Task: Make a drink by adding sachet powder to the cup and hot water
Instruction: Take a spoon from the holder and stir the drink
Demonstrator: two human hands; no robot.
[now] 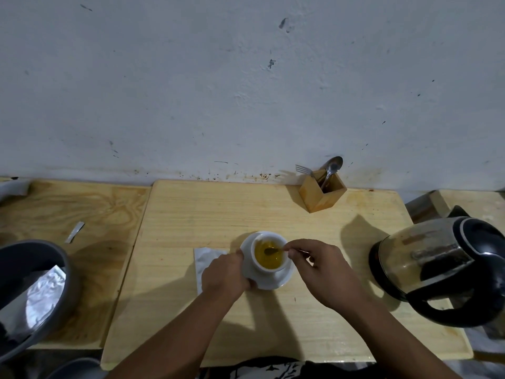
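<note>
A white cup stands on a white saucer in the middle of the wooden board. Yellow-orange liquid fills the cup. My left hand grips the cup's left side. My right hand pinches the handle of a small spoon whose bowl sits in the liquid. A silvery sachet lies flat on the board, partly hidden under my left hand. A steel and black kettle stands at the right.
A wooden cutlery box with spoons and a fork stands by the wall. A grey bin holding crumpled foil is at the left. A torn sachet strip lies on the left table.
</note>
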